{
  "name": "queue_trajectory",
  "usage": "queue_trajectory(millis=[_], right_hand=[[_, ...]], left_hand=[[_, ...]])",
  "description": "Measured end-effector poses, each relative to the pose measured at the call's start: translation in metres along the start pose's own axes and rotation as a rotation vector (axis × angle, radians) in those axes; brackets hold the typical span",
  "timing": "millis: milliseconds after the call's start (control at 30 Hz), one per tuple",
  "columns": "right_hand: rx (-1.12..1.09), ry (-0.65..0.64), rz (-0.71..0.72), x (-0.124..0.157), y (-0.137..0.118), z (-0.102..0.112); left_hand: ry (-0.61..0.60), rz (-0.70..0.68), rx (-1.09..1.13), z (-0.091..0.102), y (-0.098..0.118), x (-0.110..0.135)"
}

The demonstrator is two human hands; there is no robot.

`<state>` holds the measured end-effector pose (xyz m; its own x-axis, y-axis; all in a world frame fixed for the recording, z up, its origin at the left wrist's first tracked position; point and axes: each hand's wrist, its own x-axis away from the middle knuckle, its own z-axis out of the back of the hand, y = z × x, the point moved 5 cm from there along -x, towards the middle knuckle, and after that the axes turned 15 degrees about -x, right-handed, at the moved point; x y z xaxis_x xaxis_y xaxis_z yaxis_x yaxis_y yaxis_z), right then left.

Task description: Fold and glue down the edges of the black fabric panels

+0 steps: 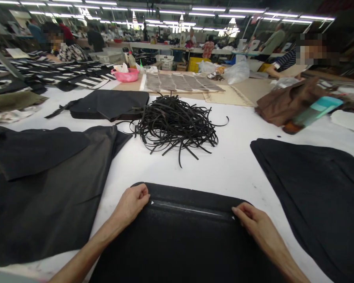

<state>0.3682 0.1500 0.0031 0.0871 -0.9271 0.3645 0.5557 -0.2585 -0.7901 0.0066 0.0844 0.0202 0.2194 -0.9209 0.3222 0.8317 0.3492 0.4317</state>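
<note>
A large black fabric or leather-like panel with rounded far corners lies on the table in front of me. Near its far edge runs a narrow shiny line, with a small white triangular mark close to each end. My left hand is closed at the panel's far left corner, thumb and forefinger pinched by the left mark. At the right mark my right hand pinches in the same way. Whatever lies between the fingertips is too small or dark to make out.
Beyond the panel sits a tangled heap of thin black strips. Black sheets lie at left and right. Farther back are a black padded block, a pink basin and a teal bottle. Other people work around.
</note>
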Motion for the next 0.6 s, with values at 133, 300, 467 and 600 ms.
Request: queue_trajectory(millis=[133, 300, 467, 600], right_hand=[[-0.04, -0.011, -0.011, 0.0, -0.001, 0.001], [-0.113, -0.044, -0.036, 0.003, -0.005, -0.001], [-0.003, 0.036, 0.012, 0.004, -0.008, 0.001], [0.052, 0.058, 0.036, 0.003, -0.009, 0.001]], left_hand=[[0.015, -0.024, -0.049, -0.001, 0.001, 0.001], [0.017, -0.032, -0.348, -0.001, 0.005, 0.003], [-0.012, 0.036, -0.636, 0.0, 0.014, 0.011], [0.099, -0.095, -0.73, -0.005, 0.026, 0.016]])
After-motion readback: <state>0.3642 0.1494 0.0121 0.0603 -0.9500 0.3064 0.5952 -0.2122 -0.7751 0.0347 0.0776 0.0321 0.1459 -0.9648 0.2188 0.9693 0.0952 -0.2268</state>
